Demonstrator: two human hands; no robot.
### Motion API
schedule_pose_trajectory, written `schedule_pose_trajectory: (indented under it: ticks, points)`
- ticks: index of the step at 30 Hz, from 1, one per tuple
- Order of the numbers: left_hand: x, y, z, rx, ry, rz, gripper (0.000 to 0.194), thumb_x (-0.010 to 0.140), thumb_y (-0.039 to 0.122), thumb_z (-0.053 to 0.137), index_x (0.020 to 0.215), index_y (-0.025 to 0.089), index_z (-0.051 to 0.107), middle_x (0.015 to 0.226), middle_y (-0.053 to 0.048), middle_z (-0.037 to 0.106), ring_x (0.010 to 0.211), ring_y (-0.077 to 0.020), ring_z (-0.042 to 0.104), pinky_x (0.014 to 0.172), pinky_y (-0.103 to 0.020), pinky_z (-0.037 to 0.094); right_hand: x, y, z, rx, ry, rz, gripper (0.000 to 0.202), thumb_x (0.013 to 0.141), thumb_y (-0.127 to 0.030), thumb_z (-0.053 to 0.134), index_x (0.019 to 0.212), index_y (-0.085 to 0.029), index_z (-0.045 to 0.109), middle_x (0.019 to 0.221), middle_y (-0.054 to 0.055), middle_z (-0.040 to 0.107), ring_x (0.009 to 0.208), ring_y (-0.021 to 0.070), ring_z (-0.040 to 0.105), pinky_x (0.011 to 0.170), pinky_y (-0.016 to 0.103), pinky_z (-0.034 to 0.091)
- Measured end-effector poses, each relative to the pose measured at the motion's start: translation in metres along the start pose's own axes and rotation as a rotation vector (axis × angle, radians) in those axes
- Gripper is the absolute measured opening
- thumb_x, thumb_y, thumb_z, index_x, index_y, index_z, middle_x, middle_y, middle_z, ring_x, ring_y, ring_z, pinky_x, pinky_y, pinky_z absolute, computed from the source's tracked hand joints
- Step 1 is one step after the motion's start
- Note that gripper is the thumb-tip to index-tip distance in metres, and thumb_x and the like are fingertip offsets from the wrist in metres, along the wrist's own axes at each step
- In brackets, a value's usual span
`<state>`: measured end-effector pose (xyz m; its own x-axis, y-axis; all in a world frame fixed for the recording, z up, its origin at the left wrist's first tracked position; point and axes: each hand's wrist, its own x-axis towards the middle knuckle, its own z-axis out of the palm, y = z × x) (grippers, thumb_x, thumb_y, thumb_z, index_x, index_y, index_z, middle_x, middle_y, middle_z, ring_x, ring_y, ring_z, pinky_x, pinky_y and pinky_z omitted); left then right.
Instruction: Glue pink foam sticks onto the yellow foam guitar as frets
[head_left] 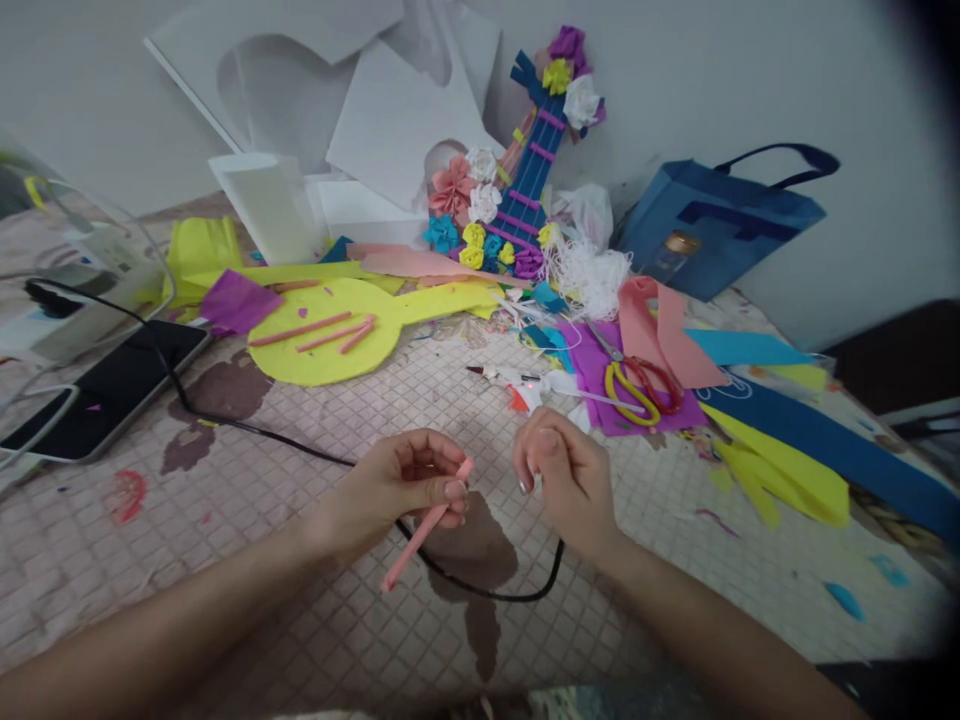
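Note:
Between the thumb and fingers of my left hand (pixel 420 485) is a thin pink rolled paper stick (pixel 412 550), slanting down toward me. My right hand (pixel 566 475) is held apart from it, just to the right, with its fingers curled in; whatever they may hold is hidden. Just beyond the right hand lies a white glue gun (pixel 536 385) with a small red light. Farther back, a yellow guitar-shaped cutout (pixel 322 367) lies flat, with several similar pink rolls (pixel 300 328) on it.
Scissors (pixel 637 385) with red and yellow handles lie on purple sheets (pixel 592 360) to the right. A black cord (pixel 510 598) loops under my hands. A decorated blue guitar (pixel 534 165), a blue bag (pixel 720 225) and a phone (pixel 105 390) are around the table.

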<state>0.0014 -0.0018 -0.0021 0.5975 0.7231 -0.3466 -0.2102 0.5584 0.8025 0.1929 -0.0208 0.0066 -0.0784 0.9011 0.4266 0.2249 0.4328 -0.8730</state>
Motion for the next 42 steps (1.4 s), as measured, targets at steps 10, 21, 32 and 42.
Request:
schedule_pose_trajectory:
  ticks: [10,21,32,42]
  points:
    - [0.001,0.000,-0.002,-0.076,-0.015,-0.053,0.023,0.078,0.022,0.070,0.096,0.015,0.057,0.082,-0.002,0.064,0.067,-0.0104,0.065,0.064,-0.022,0.056,0.004,0.006,0.003,-0.052,-0.154,0.006,0.016,0.087,-0.017,0.056,0.097,-0.024,0.066,0.083,0.001,0.058,0.077,0.0129,0.055,0.064,0.027,0.043]
    - [0.000,-0.002,0.000,0.019,-0.017,-0.001,0.033,0.073,0.018,0.072,0.099,0.016,0.051,0.078,-0.001,0.064,0.065,-0.0127,0.065,0.060,-0.026,0.056,0.002,0.008,0.009,-0.057,-0.257,-0.063,0.012,0.084,-0.014,0.058,0.089,-0.022,0.066,0.082,0.001,0.060,0.078,0.0129,0.056,0.065,0.026,0.045]
    - [0.000,0.001,-0.003,0.029,0.035,0.042,0.031,0.074,0.022,0.072,0.099,0.016,0.056,0.081,-0.003,0.067,0.069,-0.0144,0.067,0.065,-0.027,0.056,0.007,0.014,0.002,0.278,-0.134,0.284,0.026,0.093,-0.038,0.044,0.105,-0.022,0.060,0.086,0.001,0.057,0.051,0.0057,0.049,0.046,0.022,0.042]
    - [0.006,0.003,-0.004,-0.232,0.095,-0.082,0.013,0.080,0.010,0.064,0.092,0.009,0.068,0.080,-0.008,0.071,0.067,-0.0115,0.068,0.064,-0.019,0.057,0.006,0.018,0.004,0.390,-0.101,0.354,0.027,0.093,-0.038,0.043,0.095,-0.020,0.062,0.079,0.000,0.058,0.051,0.0063,0.049,0.044,0.021,0.041]
